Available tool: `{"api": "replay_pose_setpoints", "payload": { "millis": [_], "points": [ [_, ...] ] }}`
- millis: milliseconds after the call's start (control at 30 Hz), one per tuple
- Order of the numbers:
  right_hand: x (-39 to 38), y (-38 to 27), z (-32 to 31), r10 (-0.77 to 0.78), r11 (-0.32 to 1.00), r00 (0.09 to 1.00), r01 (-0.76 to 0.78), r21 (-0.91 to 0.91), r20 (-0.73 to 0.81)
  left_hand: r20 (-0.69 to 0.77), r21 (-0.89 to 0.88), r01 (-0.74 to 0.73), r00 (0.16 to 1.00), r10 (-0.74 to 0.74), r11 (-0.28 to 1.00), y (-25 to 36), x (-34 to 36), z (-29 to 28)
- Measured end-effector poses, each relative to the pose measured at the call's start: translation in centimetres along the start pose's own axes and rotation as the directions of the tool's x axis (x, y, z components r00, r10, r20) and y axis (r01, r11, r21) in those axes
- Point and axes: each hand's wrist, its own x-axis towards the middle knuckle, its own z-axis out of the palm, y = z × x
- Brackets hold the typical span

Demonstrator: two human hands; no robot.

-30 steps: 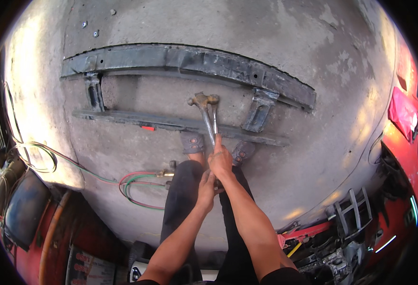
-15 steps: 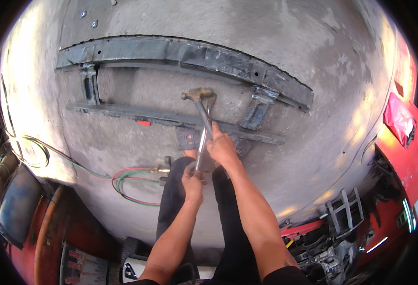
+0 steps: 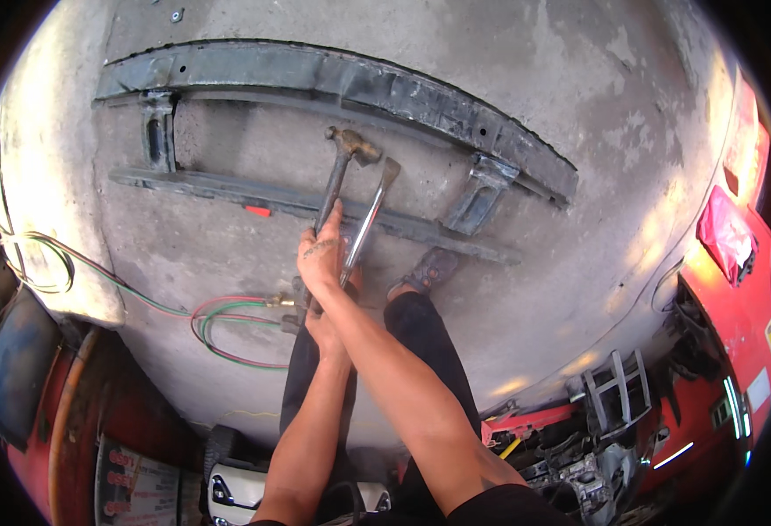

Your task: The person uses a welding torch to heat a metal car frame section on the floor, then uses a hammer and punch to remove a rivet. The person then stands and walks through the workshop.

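Note:
My right hand (image 3: 320,254) is closed round the handle of a ball-peen hammer (image 3: 336,175), its rusty head pointing away from me. The right forearm crosses over the left one. Below it, my left hand (image 3: 326,335) is partly hidden, its fingers round the near end of a long shiny chisel (image 3: 368,221). The chisel's flat, darker tip lies just right of the hammer head, seemingly apart from it. Beyond and beneath both tools lies a dark metal bumper frame (image 3: 298,74) on the floor: a curved beam, a thinner bar (image 3: 228,191) and two short brackets between them.
Red and green hoses (image 3: 206,320) with a brass-fitted torch lie on the concrete floor at left. My right shoe (image 3: 429,269) stands by the thin bar. A red scrap (image 3: 258,210) lies near it. Red body panels (image 3: 728,307) and metal parts line the right side.
The right hand and hammer have swung left, from over the chisel to its left side. My right foot has moved out to the right. The whole view has shifted slightly.

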Motion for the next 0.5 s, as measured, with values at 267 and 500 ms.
{"api": "replay_pose_setpoints", "payload": {
  "millis": [267, 500],
  "points": [
    [-0.3, 1.2, 0.2, -0.062, 0.941, 0.921, 0.182, -0.286, 0.384, 0.021, 0.017, 0.015, 1.0, -0.015, 1.0, 1.7, -0.1, 0.3],
    [-10.2, 2.4, -15.2, -0.291, 0.956, 0.929, 0.292, 0.029, 0.23, -0.173, -0.054, 0.059, 0.983, -0.067, 0.997, 0.1, 4.1, -1.6]
  ]
}}
